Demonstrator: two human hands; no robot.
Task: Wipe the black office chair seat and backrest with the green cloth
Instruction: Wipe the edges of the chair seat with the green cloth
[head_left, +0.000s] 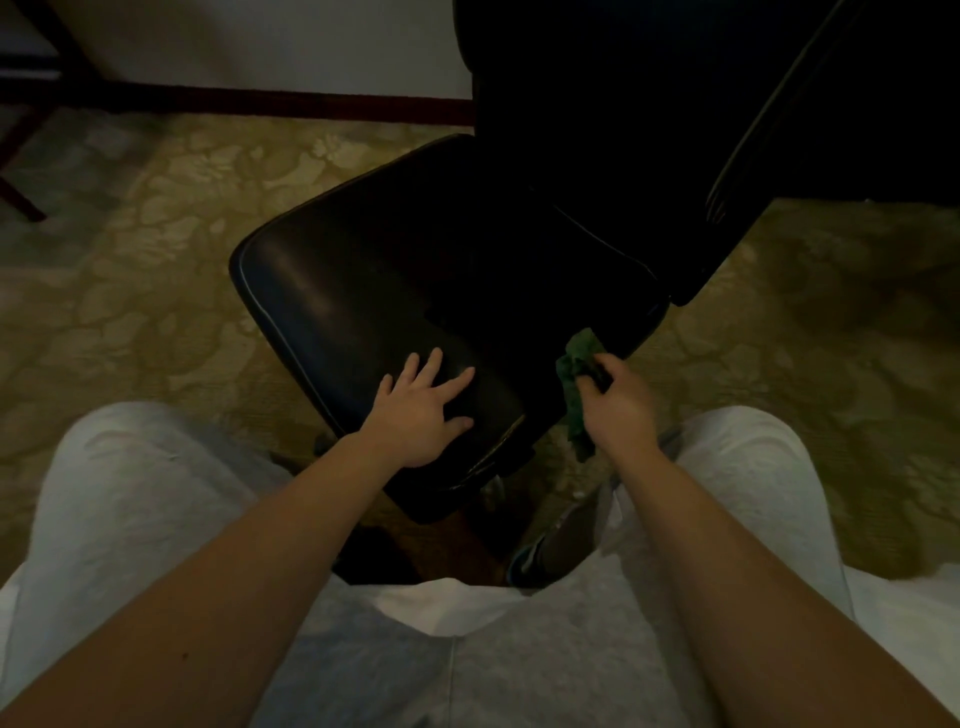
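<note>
Here, at the upper left of the frame, dark furniture legs stand on a patterned carpet, cut off by the edge, so what they belong to cannot be told.

In the centre lies the black seat, its left half catching a dull sheen. The left hand rests flat on the seat's near corner, fingers straight and spread, holding nothing; it looks to be steadying the chair.

Just right of it, at the seat's lower right edge, the right hand grips the green cloth bunched in curled fingers, part of the cloth hanging below the hand. The cloth touches or nearly touches the seat's rim; in this light I cannot tell which.

The step in hand seems to be wiping the seat's edge. I judge the next move calls for drawing the cloth across the seat top with the chair kept from swivelling, then reaching up to the backrest.

The backrest, at the upper right, is nearly lost in shadow and cut off at the top; its surface cannot be made out. The chair's base is hidden under the seat. A shoe shows dimly below.
</note>
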